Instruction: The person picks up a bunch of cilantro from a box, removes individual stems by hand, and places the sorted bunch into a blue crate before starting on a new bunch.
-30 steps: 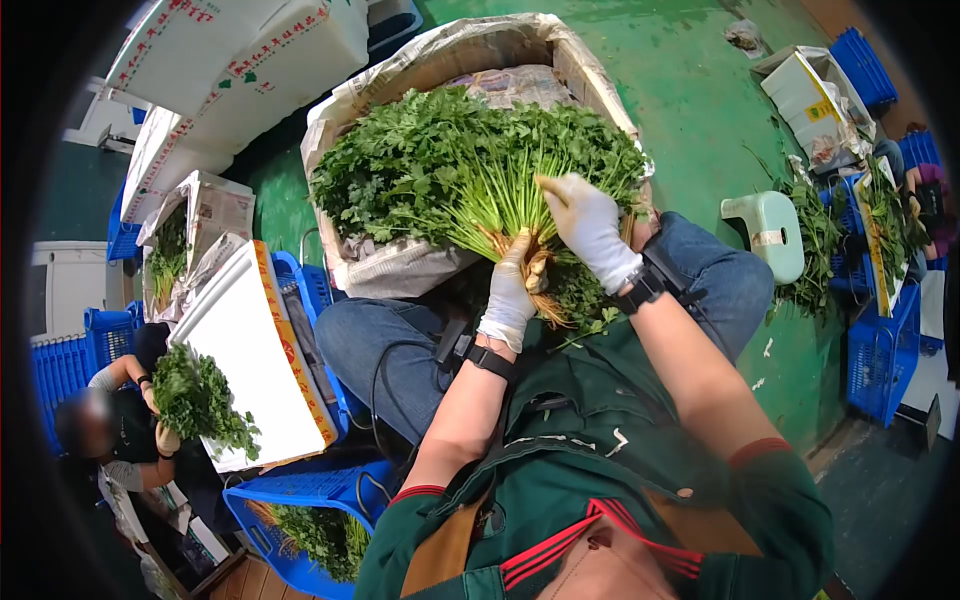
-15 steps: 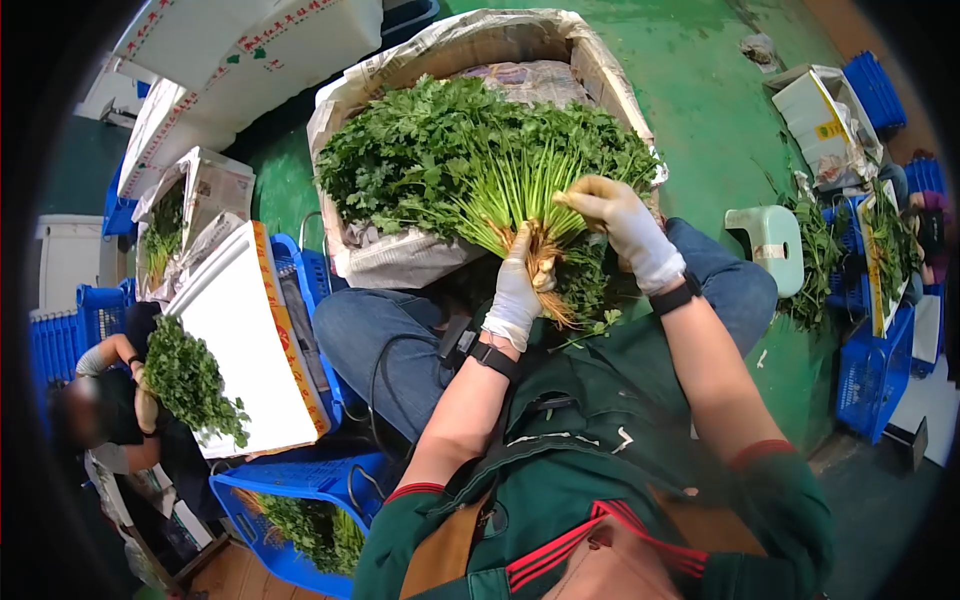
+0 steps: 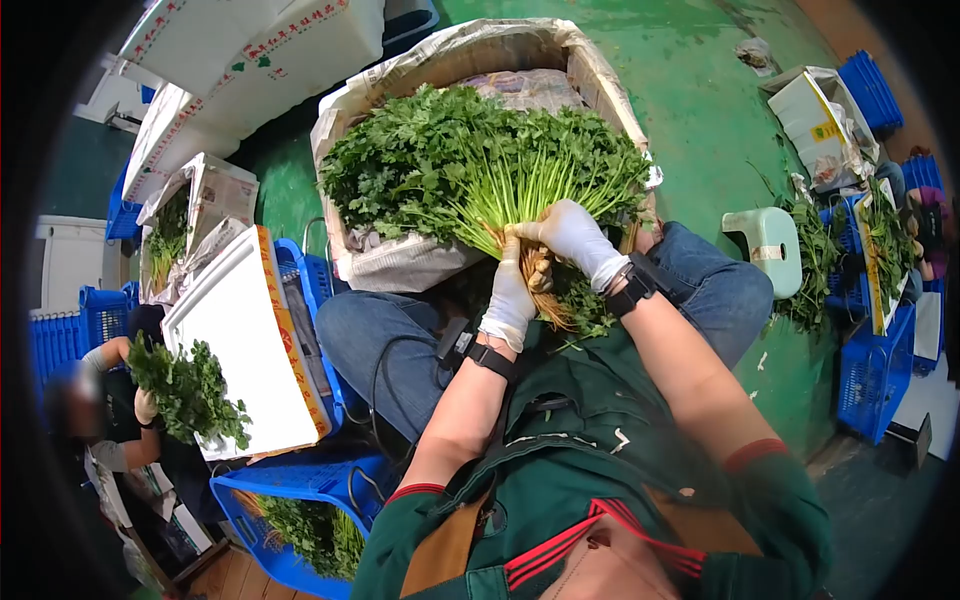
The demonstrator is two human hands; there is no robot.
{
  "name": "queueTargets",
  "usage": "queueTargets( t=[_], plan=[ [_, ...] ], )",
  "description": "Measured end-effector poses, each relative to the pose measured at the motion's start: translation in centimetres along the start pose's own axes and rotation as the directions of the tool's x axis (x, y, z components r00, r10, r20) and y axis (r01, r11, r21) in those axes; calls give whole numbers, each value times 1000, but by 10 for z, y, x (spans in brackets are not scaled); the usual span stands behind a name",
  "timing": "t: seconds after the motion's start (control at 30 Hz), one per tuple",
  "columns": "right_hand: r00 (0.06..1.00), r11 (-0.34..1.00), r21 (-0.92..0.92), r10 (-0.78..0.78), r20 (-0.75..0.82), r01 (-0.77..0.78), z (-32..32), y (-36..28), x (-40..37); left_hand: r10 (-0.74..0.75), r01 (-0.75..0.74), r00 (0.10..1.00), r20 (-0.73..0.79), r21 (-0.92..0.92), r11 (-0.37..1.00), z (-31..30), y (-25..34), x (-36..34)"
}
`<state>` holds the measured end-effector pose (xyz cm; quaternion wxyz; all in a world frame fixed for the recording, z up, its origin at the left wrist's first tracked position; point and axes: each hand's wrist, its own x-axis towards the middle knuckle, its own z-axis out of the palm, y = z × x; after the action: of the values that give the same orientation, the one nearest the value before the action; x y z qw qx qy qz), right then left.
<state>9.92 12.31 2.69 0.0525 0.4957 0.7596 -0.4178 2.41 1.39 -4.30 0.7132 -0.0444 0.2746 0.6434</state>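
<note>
My left hand (image 3: 510,303), in a white glove, is wrapped round the root end of a bunch of leafy celery (image 3: 532,195), its green stems fanned out away from me. Below the fingers hang the tan roots (image 3: 548,300). Also gloved, my right hand (image 3: 577,242) is closed at the base of the stems, its fingertips meeting my left thumb. The bunch's leaves rest over a newspaper-lined box (image 3: 400,262) that holds more leafy greens (image 3: 390,160). My right fingertips are partly hidden among the stems.
To the left, a co-worker (image 3: 110,400) holds greens (image 3: 190,390) beside a white foam box (image 3: 240,350). A blue basket (image 3: 290,480) of greens stands at lower left. A pale green stool (image 3: 768,252) is on the right. White boxes (image 3: 250,80) stand at upper left.
My right hand has come down and left from above the stems to the bunch's base, against my left thumb. My left hand keeps its hold. The co-worker's greens have shifted.
</note>
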Motion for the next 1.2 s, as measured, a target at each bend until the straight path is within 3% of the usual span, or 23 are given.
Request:
queueTargets(
  t=[0.1, 0.17, 0.2, 0.23, 0.3, 0.37, 0.43, 0.53, 0.7, 0.8, 0.83, 0.9, 0.93, 0.97, 1.0, 1.03, 1.07, 1.1, 1.17, 1.2],
  plan=[
    [1000, 996, 86, 3, 18, -4, 0, 1, 5, 24, -25, 997, -69, -17, 1000, 4, -1, -1],
    [999, 994, 113, -7, 48, 1, -3, 3, -1, 12, -12, 1000, 14, 19, 1000, 1, -1, -1],
    [998, 890, 455, -55, 20, 40, -4, 7, -7, 16, -16, 1000, 16, 17, 1000, 2, -1, 1],
    [996, 672, 737, -93, -19, 77, -6, 10, -14, 26, -26, 1000, -6, 7, 1000, 8, -1, 0],
    [992, 693, 710, -100, -75, 124, -16, 6, -35, 43, -43, 998, -36, -14, 999, 8, -1, -2],
    [965, 615, 745, -119, -234, 257, -14, 9, -51, 42, -43, 997, 57, 20, 999, 2, -2, -1],
    [973, 584, 785, -39, -226, 205, 7, 21, -53, 15, -16, 998, 68, 5, 1000, 5, -4, 0],
    [999, 572, 820, 41, -7, -18, 25, 27, -59, 65, -68, 997, -40, -60, 996, 8, -9, 2],
    [993, 717, 694, -25, 112, -60, 20, 34, -42, 59, -59, 997, 50, 11, 998, -14, -9, 9],
    [993, 968, 252, -49, 109, 20, 14, 33, -38, 176, -175, 983, -53, 36, 984, 7, -6, -3],
    [993, 968, 251, -50, 111, 20, 13, 30, -38, 178, -176, 982, -56, 34, 984, 1, -6, -1],
    [949, 938, -141, -309, 65, 316, 14, 29, -37, 120, -115, 992, -43, 99, 988, -10, -5, 4],
    [887, 878, -127, -457, 67, 462, 14, 35, -38, 161, -151, 964, -213, 65, 986, 24, -3, -5],
    [888, 879, -126, -454, 66, 459, 4, 27, -44, 158, -148, 964, -213, 66, 987, 15, -5, -3],
    [950, 951, 118, -296, 98, 284, -10, 18, -50, 120, -117, 990, -78, 38, 992, -1, -5, 1],
    [975, 936, 344, -144, 170, 78, -20, 11, -51, 84, -85, 995, 61, 14, 996, -10, -5, 3],
    [999, 895, 445, 37, 2, -34, -21, 11, -43, 53, -51, 986, -156, 19, 999, 18, 1, -5],
    [963, 911, 412, 94, -253, 19, -13, 26, -21, 53, -51, 986, -156, 18, 999, 16, 0, -6],
    [844, 940, 297, 20, -537, 167, 0, 39, 9, 32, -25, 995, -91, 71, 997, 8, 1, -3],
    [842, 938, 302, 22, -539, 168, 4, 42, 17, 26, -20, 994, -102, 56, 998, 5, 0, 0]
  ],
)
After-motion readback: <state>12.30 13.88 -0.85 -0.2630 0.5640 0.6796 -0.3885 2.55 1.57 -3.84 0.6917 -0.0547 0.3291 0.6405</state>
